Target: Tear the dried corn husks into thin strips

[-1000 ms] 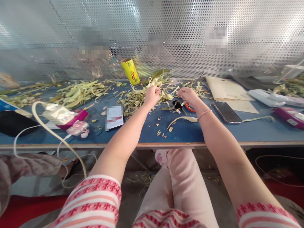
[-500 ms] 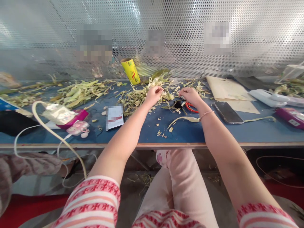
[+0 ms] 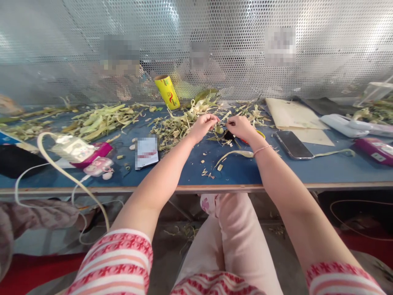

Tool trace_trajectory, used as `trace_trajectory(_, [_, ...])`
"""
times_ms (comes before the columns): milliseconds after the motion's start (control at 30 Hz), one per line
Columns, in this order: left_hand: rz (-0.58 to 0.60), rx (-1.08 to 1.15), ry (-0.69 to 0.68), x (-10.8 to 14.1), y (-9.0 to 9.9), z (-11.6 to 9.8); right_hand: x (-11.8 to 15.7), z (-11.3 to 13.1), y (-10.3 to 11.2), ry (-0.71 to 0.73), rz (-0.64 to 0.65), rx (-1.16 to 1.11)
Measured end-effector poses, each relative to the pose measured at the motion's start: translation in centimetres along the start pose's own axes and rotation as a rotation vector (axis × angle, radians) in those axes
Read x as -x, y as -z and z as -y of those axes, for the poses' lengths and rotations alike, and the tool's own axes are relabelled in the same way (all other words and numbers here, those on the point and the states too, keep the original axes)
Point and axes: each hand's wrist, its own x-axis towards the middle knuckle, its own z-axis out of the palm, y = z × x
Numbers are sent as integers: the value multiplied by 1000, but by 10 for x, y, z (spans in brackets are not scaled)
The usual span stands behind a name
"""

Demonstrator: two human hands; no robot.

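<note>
Over the pile of pale green plant scraps [image 3: 172, 129], my left hand [image 3: 205, 125] is closed in a pinch. My right hand [image 3: 241, 126] is also pinched, a short gap to the right of it. What either set of fingertips holds is too small to make out. Between and just below the hands lies a small black object [image 3: 229, 136]. A red and yellow ring-shaped item is partly hidden behind my right hand. Below, a long pale leaf strip [image 3: 239, 153] lies near my right wrist.
A yellow tube [image 3: 167, 92] leans at the back before a perforated metal panel [image 3: 239, 53]. Left are a device with a pixelated screen [image 3: 147, 152], a purple charger with cables [image 3: 96, 155] and leaves [image 3: 98, 121]. Right are a phone [image 3: 294, 144], beige sheets [image 3: 293, 115] and a purple box [image 3: 374, 150].
My left hand has moved slightly right and my right hand slightly left, so the gap between them is narrower. Some yellow now shows by the red ring beside my right hand.
</note>
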Motion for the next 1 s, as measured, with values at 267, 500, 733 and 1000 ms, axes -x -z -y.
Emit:
trace_trajectory(267, [56, 208, 158, 6, -11, -5, -2, -2, -4, 8, 3, 12])
trace_trajectory(500, [57, 384, 281, 7, -15, -9, -2, -1, -4, 16, -4, -2])
trace_trajectory(733, [24, 480, 282, 8, -15, -10, -1, 0, 1, -14, -17, -105])
trace_trajectory(1000, [-108, 408, 260, 4, -13, -5, 0, -1, 7, 33, -149, -383])
